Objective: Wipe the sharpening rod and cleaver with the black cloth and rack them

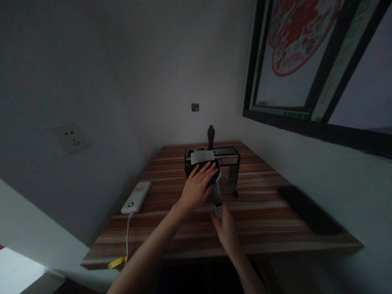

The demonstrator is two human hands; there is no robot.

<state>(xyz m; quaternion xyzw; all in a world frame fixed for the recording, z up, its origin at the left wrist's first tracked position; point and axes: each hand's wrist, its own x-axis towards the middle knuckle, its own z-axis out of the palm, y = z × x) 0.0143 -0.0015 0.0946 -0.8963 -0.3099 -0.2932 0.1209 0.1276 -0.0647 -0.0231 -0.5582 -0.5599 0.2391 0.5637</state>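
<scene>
Machine w/ metal frame & dark handle stood far-centre on wood table. Left hand lay spread on black block at its near side, couldn't tell if gripping; right hand, apart & nearer, was clamped on small patterned pc. White device sat left.

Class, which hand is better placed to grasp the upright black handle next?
Probably the left hand: it lies nearer the black handle, while the right hand sits nearer the front of the table.

White device, white cable, wall socket, flat black slab, window
</scene>
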